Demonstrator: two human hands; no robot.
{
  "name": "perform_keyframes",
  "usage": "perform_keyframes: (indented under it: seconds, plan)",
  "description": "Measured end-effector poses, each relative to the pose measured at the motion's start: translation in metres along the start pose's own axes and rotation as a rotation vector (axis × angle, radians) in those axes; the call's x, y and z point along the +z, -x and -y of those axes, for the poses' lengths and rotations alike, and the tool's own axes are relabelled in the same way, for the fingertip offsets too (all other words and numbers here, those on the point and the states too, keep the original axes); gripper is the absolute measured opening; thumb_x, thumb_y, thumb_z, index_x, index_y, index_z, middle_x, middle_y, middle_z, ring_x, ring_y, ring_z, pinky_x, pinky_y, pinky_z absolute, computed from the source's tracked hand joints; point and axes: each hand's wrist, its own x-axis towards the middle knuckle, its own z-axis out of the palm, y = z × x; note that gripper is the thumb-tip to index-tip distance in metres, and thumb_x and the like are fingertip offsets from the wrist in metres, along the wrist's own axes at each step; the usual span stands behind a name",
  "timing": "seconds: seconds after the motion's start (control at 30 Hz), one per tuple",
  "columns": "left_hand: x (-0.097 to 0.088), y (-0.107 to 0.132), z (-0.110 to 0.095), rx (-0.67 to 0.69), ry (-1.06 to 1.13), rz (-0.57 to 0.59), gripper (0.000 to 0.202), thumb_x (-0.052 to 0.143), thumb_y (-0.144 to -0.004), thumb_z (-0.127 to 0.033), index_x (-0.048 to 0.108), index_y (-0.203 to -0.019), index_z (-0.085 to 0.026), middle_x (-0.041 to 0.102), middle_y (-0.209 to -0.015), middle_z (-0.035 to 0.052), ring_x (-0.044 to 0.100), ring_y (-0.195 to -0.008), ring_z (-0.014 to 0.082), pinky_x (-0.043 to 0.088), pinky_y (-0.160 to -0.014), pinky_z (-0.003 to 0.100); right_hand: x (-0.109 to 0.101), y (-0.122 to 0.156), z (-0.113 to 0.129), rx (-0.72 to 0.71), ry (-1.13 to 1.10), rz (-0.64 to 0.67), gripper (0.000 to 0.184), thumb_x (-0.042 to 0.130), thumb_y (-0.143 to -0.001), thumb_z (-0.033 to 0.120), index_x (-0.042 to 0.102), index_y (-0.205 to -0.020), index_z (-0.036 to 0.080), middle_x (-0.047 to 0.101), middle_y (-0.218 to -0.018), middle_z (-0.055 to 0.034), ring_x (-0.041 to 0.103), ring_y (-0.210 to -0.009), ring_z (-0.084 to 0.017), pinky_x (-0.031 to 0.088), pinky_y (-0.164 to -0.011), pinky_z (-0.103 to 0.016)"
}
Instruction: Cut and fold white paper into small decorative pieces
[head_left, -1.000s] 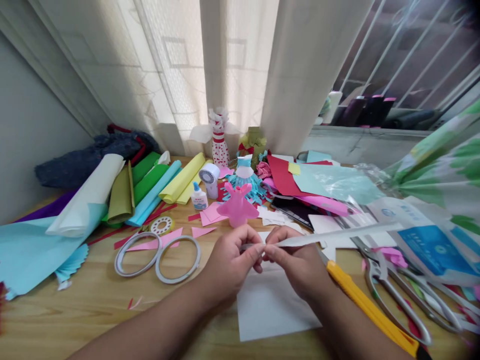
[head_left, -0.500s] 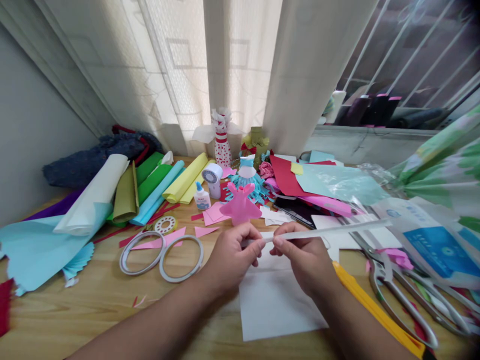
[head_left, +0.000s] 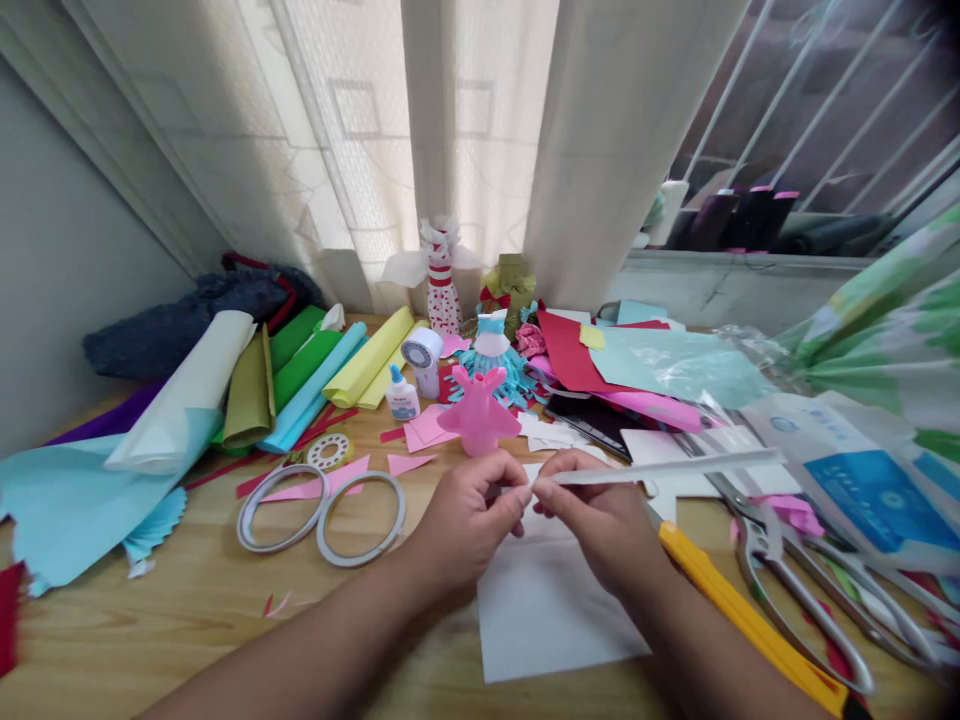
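Note:
A long white paper strip point(head_left: 660, 471) runs from between my hands out to the right. My left hand point(head_left: 469, 530) pinches its near end, and my right hand point(head_left: 600, 520) grips it just beside that, fingertips almost meeting. A white paper sheet point(head_left: 555, 620) lies on the wooden table point(head_left: 112, 625) under my hands. A pink paper dress point(head_left: 478, 415) stands just beyond them. To the right of my right hand lies a yellow utility knife point(head_left: 739, 615), with large steel scissors point(head_left: 795, 580) further right.
Two thin tape rolls point(head_left: 283, 510) lie left of my hands among pink paper triangles. Rolled coloured paper, a glue bottle point(head_left: 402, 395), a blue paper dress point(head_left: 493, 360) and loose sheets crowd the back of the table, before curtains and a barred window.
My hands have drawn closer together on the strip, and its far end now lies a little flatter. The view has shifted slightly with my head.

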Motion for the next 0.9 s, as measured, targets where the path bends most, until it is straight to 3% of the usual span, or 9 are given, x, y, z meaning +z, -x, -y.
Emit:
perform_keyframes:
  seconds: [0.37, 0.5, 0.7, 0.83, 0.9]
  plan:
    - [-0.0038, 0.0009, -0.0054, 0.039, -0.128, 0.021, 0.012, 0.06, -0.078, -0.027, 0.055, -0.074, -0.016, 0.057, -0.068, -0.0009, 0.053, -0.063, 0.0121, 0.041, -0.058, 0.022, -0.0016, -0.0038, -0.0017, -0.022, -0.017, -0.062, 0.021, 0.065, -0.075, 0.037, 0.056, -0.07, 0.019, 0.05, -0.06, 0.0027, 0.046, -0.058, -0.013, 0.037, -0.056, -0.026]
    - [-0.0057, 0.0006, -0.0074, 0.094, -0.209, 0.0, 0.016, 0.059, -0.08, -0.029, 0.059, -0.071, -0.016, 0.059, -0.068, 0.0001, 0.052, -0.065, 0.0128, 0.039, -0.06, 0.022, -0.002, -0.0029, 0.0004, -0.04, 0.015, -0.019, 0.02, 0.065, -0.075, 0.036, 0.058, -0.07, 0.018, 0.054, -0.064, 0.0009, 0.048, -0.061, -0.014, 0.038, -0.058, -0.027]
    - [-0.0062, 0.0004, -0.0076, 0.087, -0.296, -0.046, 0.017, 0.055, -0.081, -0.024, 0.057, -0.066, -0.016, 0.056, -0.064, -0.0008, 0.05, -0.062, 0.0127, 0.037, -0.059, 0.023, -0.0016, -0.001, -0.002, -0.025, -0.163, -0.006, 0.018, 0.066, -0.076, 0.033, 0.058, -0.07, 0.019, 0.056, -0.061, 0.0018, 0.051, -0.057, -0.013, 0.04, -0.056, -0.026]
    - [-0.0048, 0.0009, -0.0052, 0.126, -0.265, -0.06, 0.017, 0.052, -0.082, -0.021, 0.055, -0.067, -0.016, 0.056, -0.065, -0.0004, 0.051, -0.063, 0.0129, 0.038, -0.059, 0.023, 0.0034, 0.0038, -0.0008, -0.023, -0.194, 0.057, 0.015, 0.065, -0.077, 0.032, 0.06, -0.072, 0.019, 0.058, -0.063, 0.0011, 0.053, -0.059, -0.013, 0.041, -0.057, -0.026]
    - [-0.0042, 0.0018, -0.0046, 0.146, -0.241, -0.051, 0.016, 0.052, -0.083, -0.021, 0.056, -0.068, -0.016, 0.057, -0.066, 0.0, 0.051, -0.063, 0.0128, 0.038, -0.06, 0.023, 0.005, 0.005, 0.0002, -0.034, -0.169, 0.025, 0.015, 0.065, -0.078, 0.032, 0.061, -0.073, 0.018, 0.058, -0.064, 0.0007, 0.053, -0.06, -0.013, 0.042, -0.058, -0.026]
